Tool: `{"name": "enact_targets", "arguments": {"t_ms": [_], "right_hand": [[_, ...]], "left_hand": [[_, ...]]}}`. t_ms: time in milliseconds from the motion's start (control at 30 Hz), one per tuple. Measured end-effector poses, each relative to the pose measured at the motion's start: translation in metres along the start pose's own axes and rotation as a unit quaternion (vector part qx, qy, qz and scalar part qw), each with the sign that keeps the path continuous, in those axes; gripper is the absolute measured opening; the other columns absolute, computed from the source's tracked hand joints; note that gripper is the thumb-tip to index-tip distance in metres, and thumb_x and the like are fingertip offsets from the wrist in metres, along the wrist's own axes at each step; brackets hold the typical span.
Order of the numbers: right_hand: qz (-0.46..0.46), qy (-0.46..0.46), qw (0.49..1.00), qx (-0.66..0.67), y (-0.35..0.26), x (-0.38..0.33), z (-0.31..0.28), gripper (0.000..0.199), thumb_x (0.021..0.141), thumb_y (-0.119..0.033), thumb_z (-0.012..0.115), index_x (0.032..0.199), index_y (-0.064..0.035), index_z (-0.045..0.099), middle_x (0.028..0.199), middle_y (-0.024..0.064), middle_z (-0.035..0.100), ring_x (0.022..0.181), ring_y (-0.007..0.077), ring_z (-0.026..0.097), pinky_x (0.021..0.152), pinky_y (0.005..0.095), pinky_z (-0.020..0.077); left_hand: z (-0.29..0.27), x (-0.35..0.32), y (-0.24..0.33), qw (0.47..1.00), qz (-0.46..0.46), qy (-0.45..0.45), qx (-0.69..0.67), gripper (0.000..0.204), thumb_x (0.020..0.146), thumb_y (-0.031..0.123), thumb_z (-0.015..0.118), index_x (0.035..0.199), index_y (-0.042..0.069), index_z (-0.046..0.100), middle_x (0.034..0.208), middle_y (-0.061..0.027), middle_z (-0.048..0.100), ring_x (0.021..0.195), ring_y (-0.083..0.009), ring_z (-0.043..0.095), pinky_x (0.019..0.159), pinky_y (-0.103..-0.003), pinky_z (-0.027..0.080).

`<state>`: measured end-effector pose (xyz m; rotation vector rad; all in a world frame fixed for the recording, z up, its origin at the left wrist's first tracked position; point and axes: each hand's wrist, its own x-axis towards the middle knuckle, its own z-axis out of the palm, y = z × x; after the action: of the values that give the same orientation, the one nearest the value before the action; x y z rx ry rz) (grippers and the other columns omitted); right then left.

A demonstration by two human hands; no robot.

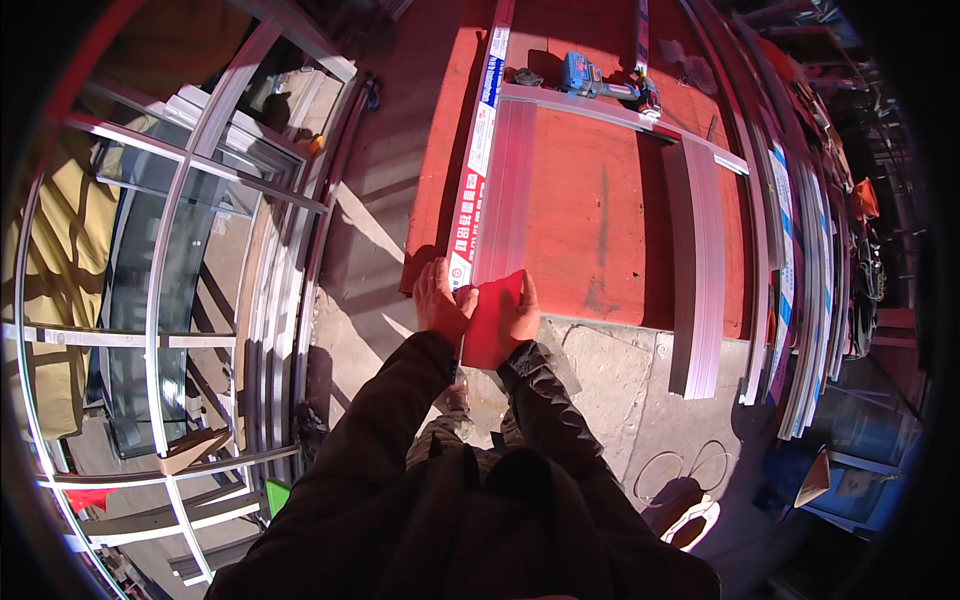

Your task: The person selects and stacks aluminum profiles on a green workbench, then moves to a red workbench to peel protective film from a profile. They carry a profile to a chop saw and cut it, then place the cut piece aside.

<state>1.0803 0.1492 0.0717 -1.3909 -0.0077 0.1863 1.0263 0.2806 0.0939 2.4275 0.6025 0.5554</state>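
Note:
My left hand (443, 302) is at the near end of a long metal profile (468, 215) covered in printed white, red and blue film. Its fingers are curled over the outer edge, with the thumb toward the middle. My right hand (521, 314) grips the right edge of a flat red piece (494, 318), the fingers hidden underneath. This piece meets the near end of a wide ribbed strip (508, 185) beside the film-covered profile. Whether piece and strip are one cannot be told. The profile and strip lie on a red work table (590, 215).
A blue cordless drill (590, 78) lies on the table near a metal crossbar (620, 113). Another ribbed strip (700, 260) overhangs the near edge. Long profiles (800, 300) are stacked at right. Metal window frames (180, 190) with glass stand at left. A tape roll (692, 522) lies on the floor.

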Motion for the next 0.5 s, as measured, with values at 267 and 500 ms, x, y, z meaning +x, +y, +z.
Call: {"name": "enact_targets", "arguments": {"t_ms": [267, 500], "right_hand": [[0.023, -0.053, 0.989, -0.135, -0.004, 0.009, 0.007, 0.066, 0.089, 0.011, 0.053, 0.151, -0.0039, 0.035, 0.137, 0.0122, 0.056, 0.122, 0.0215, 0.056, 0.101, 0.0338, 0.0459], [0.060, -0.197, 0.974, 0.093, 0.012, 0.018, -0.029, 0.081, 0.082, 0.020, 0.043, 0.156, -0.0066, 0.025, 0.147, 0.0132, 0.048, 0.130, 0.0221, 0.050, 0.104, 0.0337, 0.0432]], "left_hand": [[-0.008, 0.002, 0.004, 0.999, -0.032, -0.015, 0.012, 0.081, 0.078, 0.032, 0.075, 0.142, -0.003, 0.041, 0.142, -0.0221, 0.048, 0.137, -0.0370, 0.040, 0.115, -0.049, 0.028], [-0.003, 0.002, 0.002, 1.000, -0.006, -0.001, 0.014, 0.079, 0.079, 0.029, 0.076, 0.143, -0.002, 0.040, 0.143, -0.0236, 0.046, 0.136, -0.0390, 0.040, 0.114, -0.050, 0.029]]}}
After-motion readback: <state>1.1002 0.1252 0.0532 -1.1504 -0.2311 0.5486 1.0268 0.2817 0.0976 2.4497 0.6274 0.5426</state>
